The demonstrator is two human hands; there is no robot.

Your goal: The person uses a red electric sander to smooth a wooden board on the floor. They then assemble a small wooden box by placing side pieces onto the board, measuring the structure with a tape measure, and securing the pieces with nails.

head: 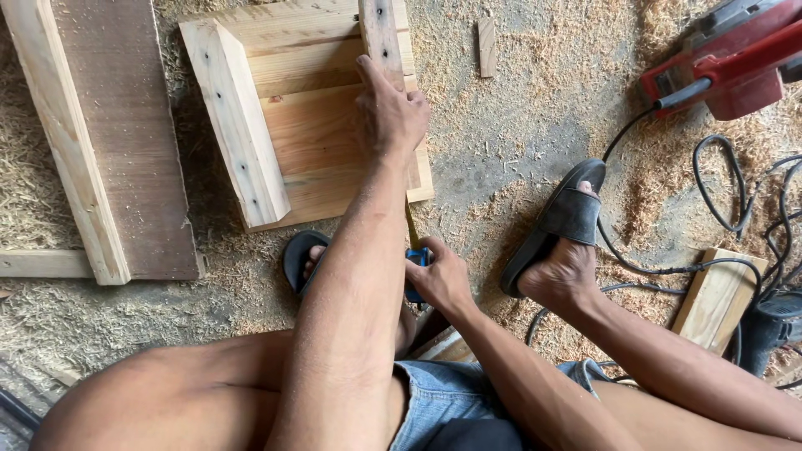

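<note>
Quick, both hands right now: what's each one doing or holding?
Left hand: pressed flat, fingers spread, on the narrow wooden strip.
Right hand: closed on a blue tape measure.

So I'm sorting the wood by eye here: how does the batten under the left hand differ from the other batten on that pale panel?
The batten under the left hand is darker, weathered wood; the other batten is pale and fresh-looking. The dark one is narrower and runs nearly straight up the panel's right side; the pale one is broader and lies slanted on the left side. The hand presses the dark one; the pale one is untouched. Both lie on the same panel and show dark spots along their length.
</note>
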